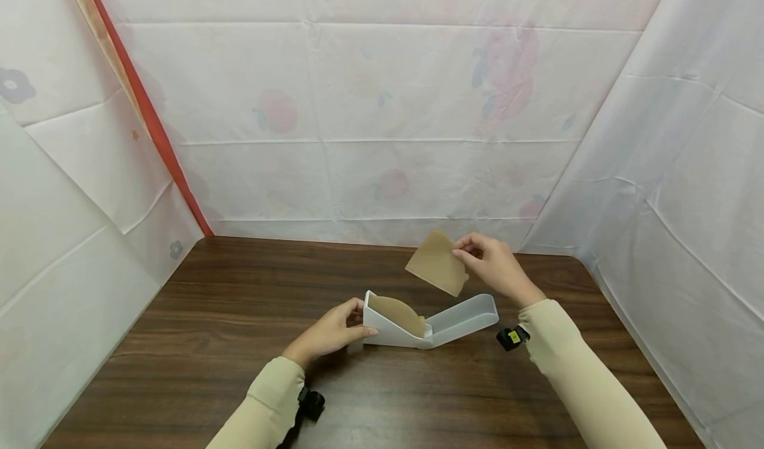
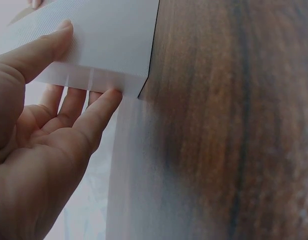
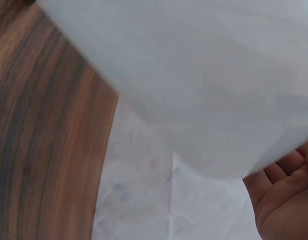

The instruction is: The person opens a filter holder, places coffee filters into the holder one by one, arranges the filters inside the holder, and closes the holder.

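Note:
A white box (image 1: pixel 388 331) with its hinged translucent lid (image 1: pixel 464 320) swung out to the right stands on the table. Inside it sit brown paper coffee filters (image 1: pixel 396 313). My left hand (image 1: pixel 331 331) grips the box's left end; in the left wrist view the thumb lies on one side of the box (image 2: pixel 111 37) and fingertips touch its end face. Above the lid, my right hand (image 1: pixel 492 263) pinches one brown coffee filter (image 1: pixel 438 263) by its edge, apart from the box. Most fingers of the right hand (image 3: pixel 289 195) are hidden in the right wrist view.
A dark wood table (image 1: pixel 239 303) carries the box. White printed sheets (image 1: pixel 358 104) hang behind and on both sides, with a red strip (image 1: pixel 143 97) at the left corner. A pale blurred surface (image 3: pixel 194 75) fills much of the right wrist view.

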Action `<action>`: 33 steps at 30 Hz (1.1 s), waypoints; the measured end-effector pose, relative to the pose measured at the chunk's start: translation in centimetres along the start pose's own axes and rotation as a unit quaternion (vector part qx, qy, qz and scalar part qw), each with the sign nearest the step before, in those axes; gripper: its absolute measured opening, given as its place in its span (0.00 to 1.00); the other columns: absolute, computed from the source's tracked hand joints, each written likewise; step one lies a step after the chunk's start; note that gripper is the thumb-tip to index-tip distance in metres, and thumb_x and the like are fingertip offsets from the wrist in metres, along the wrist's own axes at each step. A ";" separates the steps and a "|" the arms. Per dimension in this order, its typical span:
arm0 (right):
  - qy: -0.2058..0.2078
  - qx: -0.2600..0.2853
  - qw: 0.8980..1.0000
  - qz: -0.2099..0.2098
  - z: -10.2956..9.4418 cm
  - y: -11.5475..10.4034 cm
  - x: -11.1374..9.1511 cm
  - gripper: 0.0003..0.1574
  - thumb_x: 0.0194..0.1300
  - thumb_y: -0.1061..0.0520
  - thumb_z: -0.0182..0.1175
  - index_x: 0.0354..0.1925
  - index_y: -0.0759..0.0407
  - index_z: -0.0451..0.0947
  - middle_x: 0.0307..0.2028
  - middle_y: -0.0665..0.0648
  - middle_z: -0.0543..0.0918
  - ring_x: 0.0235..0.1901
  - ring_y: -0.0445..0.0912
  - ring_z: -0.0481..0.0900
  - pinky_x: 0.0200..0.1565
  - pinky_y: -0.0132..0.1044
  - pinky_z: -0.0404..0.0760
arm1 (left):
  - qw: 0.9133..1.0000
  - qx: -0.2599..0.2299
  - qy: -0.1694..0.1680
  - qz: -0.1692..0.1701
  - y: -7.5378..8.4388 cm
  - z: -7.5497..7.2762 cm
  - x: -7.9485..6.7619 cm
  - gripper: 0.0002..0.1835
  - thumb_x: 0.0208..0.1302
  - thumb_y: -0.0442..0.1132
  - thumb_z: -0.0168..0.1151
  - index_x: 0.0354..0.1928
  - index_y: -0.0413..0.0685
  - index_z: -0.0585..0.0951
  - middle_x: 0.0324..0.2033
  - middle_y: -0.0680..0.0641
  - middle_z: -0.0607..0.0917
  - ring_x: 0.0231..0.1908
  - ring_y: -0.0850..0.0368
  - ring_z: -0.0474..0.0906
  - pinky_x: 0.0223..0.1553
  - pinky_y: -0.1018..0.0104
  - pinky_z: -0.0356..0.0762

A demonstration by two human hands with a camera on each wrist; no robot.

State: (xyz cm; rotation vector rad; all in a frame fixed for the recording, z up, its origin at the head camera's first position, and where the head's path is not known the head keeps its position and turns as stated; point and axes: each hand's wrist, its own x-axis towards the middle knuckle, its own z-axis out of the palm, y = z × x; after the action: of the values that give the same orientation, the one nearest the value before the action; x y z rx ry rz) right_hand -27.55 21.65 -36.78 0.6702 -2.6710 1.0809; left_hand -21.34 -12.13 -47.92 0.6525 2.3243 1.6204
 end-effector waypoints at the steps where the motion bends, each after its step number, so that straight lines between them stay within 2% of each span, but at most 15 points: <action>1: 0.000 0.002 1.000 -0.003 -0.1 -0.2 0.0 0.07 0.71 0.53 0.65 0.45 0.54 0.83 0.34 0.50 0.85 0.29 0.44 0.80 0.32 0.38 0.79 | 1.000 -0.001 0.001 0.000 0.5 0.0 -0.2 0.18 0.67 0.39 0.68 0.53 0.39 0.75 0.47 0.45 0.84 0.50 0.50 0.80 0.47 0.60 0.79; 6: -0.002 0.013 1.000 -0.015 -0.3 -1.3 -0.4 0.07 0.71 0.53 0.64 0.45 0.53 0.83 0.33 0.50 0.84 0.27 0.47 0.79 0.29 0.37 0.77 | 1.000 0.004 0.000 -0.002 0.7 0.0 -0.2 0.18 0.67 0.39 0.68 0.53 0.40 0.75 0.47 0.45 0.84 0.49 0.50 0.80 0.47 0.60 0.78; 10: -0.002 0.017 1.000 -0.019 -0.5 -1.9 -0.5 0.06 0.71 0.53 0.64 0.45 0.51 0.83 0.32 0.49 0.84 0.27 0.47 0.79 0.28 0.36 0.77 | 1.000 0.008 -0.003 -0.003 0.2 -0.1 -0.1 0.18 0.67 0.42 0.69 0.53 0.42 0.75 0.46 0.47 0.84 0.48 0.53 0.81 0.47 0.62 0.78; 22: -0.014 0.027 0.999 -0.021 -0.8 -3.5 -0.9 0.05 0.71 0.53 0.64 0.44 0.50 0.83 0.31 0.48 0.84 0.27 0.49 0.80 0.27 0.37 0.78 | 1.000 -0.007 -0.004 -0.001 0.6 -0.1 -0.1 0.19 0.67 0.40 0.69 0.53 0.41 0.75 0.47 0.46 0.84 0.50 0.51 0.80 0.47 0.62 0.79; 33: -0.015 0.042 0.998 -0.053 -0.6 -4.6 -1.4 0.05 0.71 0.54 0.63 0.45 0.50 0.84 0.30 0.47 0.83 0.25 0.44 0.77 0.27 0.35 0.76 | 1.000 0.003 -0.006 -0.004 0.1 -0.1 0.1 0.18 0.67 0.42 0.69 0.53 0.42 0.75 0.47 0.47 0.84 0.49 0.52 0.81 0.47 0.63 0.78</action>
State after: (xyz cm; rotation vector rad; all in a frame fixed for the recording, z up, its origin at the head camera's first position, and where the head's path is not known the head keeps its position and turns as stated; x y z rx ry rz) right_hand -24.13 19.60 -33.99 0.8388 -2.5935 1.1698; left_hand -21.43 -12.19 -47.77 0.6521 2.3221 1.6020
